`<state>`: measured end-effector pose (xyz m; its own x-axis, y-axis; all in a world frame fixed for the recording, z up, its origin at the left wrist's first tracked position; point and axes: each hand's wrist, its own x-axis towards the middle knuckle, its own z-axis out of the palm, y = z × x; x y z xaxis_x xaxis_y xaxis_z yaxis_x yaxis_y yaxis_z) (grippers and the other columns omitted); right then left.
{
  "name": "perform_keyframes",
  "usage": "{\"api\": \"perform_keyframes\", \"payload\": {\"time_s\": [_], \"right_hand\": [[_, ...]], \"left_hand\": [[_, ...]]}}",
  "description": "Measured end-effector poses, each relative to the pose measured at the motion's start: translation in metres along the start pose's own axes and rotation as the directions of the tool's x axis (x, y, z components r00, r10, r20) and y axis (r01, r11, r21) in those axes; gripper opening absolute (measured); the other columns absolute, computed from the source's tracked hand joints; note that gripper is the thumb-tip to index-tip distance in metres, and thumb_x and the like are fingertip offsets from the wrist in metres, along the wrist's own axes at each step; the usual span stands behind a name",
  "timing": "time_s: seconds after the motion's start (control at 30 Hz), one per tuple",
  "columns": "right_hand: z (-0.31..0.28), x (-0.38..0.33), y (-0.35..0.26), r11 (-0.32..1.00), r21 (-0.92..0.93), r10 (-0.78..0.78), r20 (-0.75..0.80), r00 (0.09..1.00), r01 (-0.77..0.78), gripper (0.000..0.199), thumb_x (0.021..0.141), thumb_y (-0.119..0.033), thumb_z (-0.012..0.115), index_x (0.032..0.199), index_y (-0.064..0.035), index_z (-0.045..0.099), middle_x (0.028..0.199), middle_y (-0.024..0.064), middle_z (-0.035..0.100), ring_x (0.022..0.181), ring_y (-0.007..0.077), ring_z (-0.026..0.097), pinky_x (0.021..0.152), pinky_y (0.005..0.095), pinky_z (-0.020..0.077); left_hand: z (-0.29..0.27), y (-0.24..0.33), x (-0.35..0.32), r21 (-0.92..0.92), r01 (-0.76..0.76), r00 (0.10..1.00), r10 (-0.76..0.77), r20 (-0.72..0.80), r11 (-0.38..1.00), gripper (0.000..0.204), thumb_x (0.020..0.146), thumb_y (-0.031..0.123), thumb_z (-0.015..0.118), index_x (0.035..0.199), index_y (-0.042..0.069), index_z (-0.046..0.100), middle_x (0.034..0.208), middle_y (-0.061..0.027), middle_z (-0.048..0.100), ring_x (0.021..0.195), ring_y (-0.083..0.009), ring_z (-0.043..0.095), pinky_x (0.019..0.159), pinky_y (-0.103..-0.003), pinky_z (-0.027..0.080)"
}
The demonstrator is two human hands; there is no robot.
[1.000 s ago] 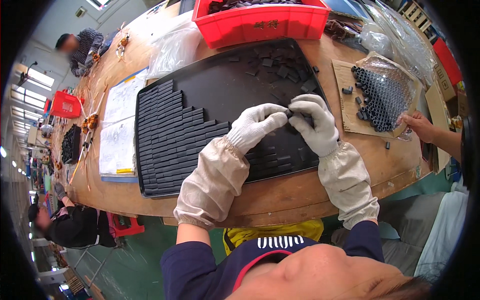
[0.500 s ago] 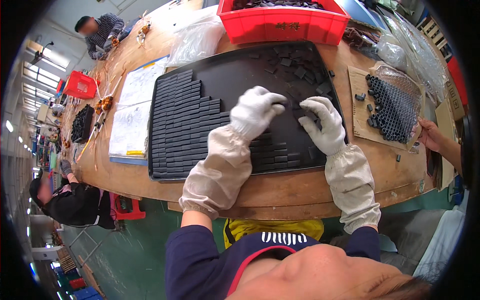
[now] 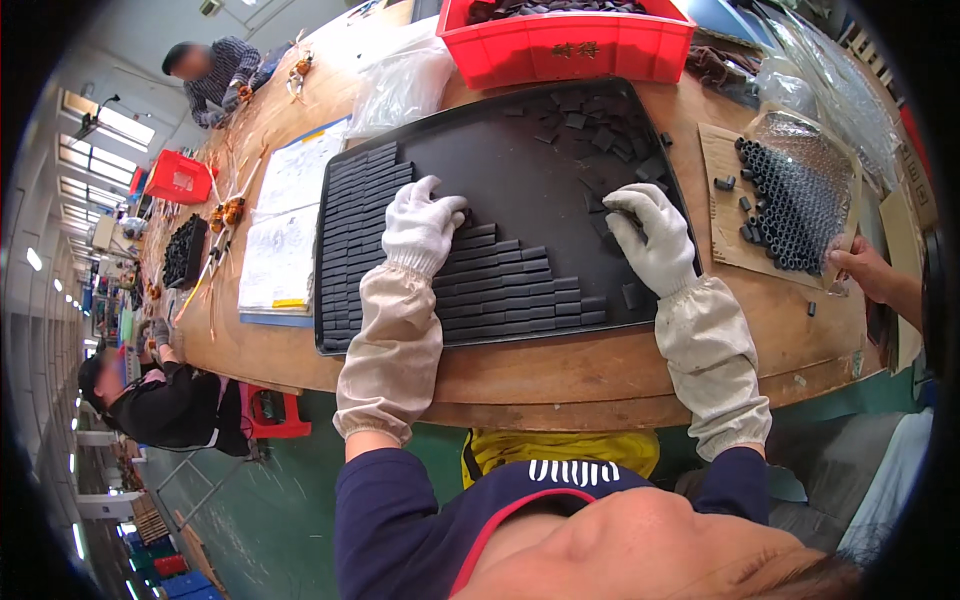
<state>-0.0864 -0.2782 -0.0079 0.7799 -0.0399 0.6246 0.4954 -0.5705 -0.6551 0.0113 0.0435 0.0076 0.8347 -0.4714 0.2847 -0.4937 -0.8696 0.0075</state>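
Note:
A large black tray (image 3: 487, 160) lies before me, its left and near parts filled with tight rows of flat black rectangular pieces (image 3: 510, 290). My left hand (image 3: 425, 228), in a white glove, is at the stepped end of the rows. Its fingers are curled in a pinch around a small black piece, mostly hidden by the glove. Loose black pieces (image 3: 605, 138) are scattered over the tray's far right part. Beside its right edge my right hand (image 3: 655, 238), also gloved, has thumb and fingers brought together at a loose black piece, which shows only partly.
A red bin (image 3: 570, 55) of black pieces stands behind the tray. Papers (image 3: 285, 215) lie to the left; cardboard (image 3: 715, 200) with black tubes (image 3: 785, 215) lies to the right, where another person's hand (image 3: 868, 268) touches the wrap. Co-workers sit at the far left.
My left hand has moved left from the tray's middle to the ends of the rows. My right hand has stayed near the right edge, its thumb and fingers closing together.

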Motion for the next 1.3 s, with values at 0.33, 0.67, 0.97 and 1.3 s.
{"api": "perform_keyframes", "payload": {"time_s": [0.33, 0.67, 0.97, 1.3], "right_hand": [[0.002, -0.002, 0.006, 1.000, -0.015, 0.005, 0.003, 1.000, -0.005, 0.015, 0.084, -0.006, 0.075, 0.098, -0.0079, 0.071, 0.096, 0.0099, 0.069, 0.089, 0.0308, 0.069, 0.078, 0.0387, 0.0560], [0.000, -0.001, 0.009, 0.997, 0.013, 0.079, -0.113, 0.990, -0.078, 0.015, 0.086, -0.003, 0.074, 0.101, -0.0072, 0.072, 0.097, 0.0094, 0.069, 0.085, 0.0265, 0.069, 0.074, 0.0341, 0.0556], [-0.019, 0.008, 0.023, 0.980, -0.195, -0.006, -0.237, 0.972, -0.041, 0.018, 0.085, -0.004, 0.074, 0.101, -0.0093, 0.072, 0.101, 0.0105, 0.069, 0.092, 0.0313, 0.069, 0.083, 0.0391, 0.0551], [-0.067, -0.003, 0.086, 0.387, -0.905, 0.182, -0.113, 0.977, -0.177, 0.040, 0.084, -0.011, 0.066, 0.122, -0.0242, 0.067, 0.115, 0.0011, 0.067, 0.108, 0.0253, 0.062, 0.091, 0.0422, 0.0495]], "left_hand": [[0.026, 0.008, -0.010, 0.502, -0.091, 0.986, 0.006, 0.167, 0.860, 0.039, 0.100, 0.023, 0.056, 0.138, 0.018, 0.055, 0.157, -0.0088, 0.043, 0.142, -0.0269, 0.042, 0.114, -0.039, 0.040], [-0.009, 0.090, 0.026, -0.200, -0.463, 0.886, 0.457, -0.076, 0.864, 0.035, 0.080, 0.018, 0.076, 0.114, 0.013, 0.069, 0.112, -0.0105, 0.068, 0.108, -0.0325, 0.063, 0.093, -0.046, 0.053], [0.024, 0.154, 0.045, -0.260, -0.554, 0.830, 0.549, -0.098, 0.791, 0.032, 0.078, 0.027, 0.079, 0.106, 0.013, 0.070, 0.100, -0.0066, 0.069, 0.097, -0.0294, 0.065, 0.083, -0.042, 0.054], [0.025, 0.148, 0.039, -0.600, -0.315, 0.948, 0.270, -0.167, 0.736, 0.013, 0.088, 0.021, 0.074, 0.095, 0.010, 0.074, 0.087, -0.0079, 0.071, 0.087, -0.0294, 0.068, 0.077, -0.040, 0.055]]}}
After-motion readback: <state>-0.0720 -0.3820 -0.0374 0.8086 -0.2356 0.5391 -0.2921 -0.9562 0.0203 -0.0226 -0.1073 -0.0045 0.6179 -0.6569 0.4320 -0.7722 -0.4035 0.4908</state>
